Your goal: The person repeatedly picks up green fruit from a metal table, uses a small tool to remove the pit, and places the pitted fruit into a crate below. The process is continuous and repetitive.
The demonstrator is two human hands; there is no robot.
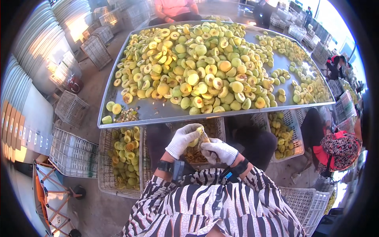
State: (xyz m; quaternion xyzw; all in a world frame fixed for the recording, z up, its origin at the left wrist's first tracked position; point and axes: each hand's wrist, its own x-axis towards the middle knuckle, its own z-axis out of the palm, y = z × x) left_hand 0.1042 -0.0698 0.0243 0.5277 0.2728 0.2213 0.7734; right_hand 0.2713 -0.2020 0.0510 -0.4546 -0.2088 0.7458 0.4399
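Note:
My left hand (184,140), in a white knit glove, grips a yellow-green fruit piece (194,143) over the crate between my knees. Facing it, my gloved right hand (218,151) is closed around a small hand tool (205,138) with a light brown handle. The tool's tip meets the fruit near my left fingertips; its exact shape is blurred. Beyond both hands, a metal-topped table (174,117) bears a large heap of halved fruit (192,78), apricot- or plum-like, some with brown pits showing. Below my hands, a plastic crate (222,130) contains brownish scraps, partly hidden by my gloves.
Crates of fruit stand at left (120,192) and right (299,142) under the table's raised rim. Pits and scraps (127,116) lie at its near left corner. A person in pink (174,9) sits across; another person (334,148) is close at right. Stacked crates (308,204) stand lower right.

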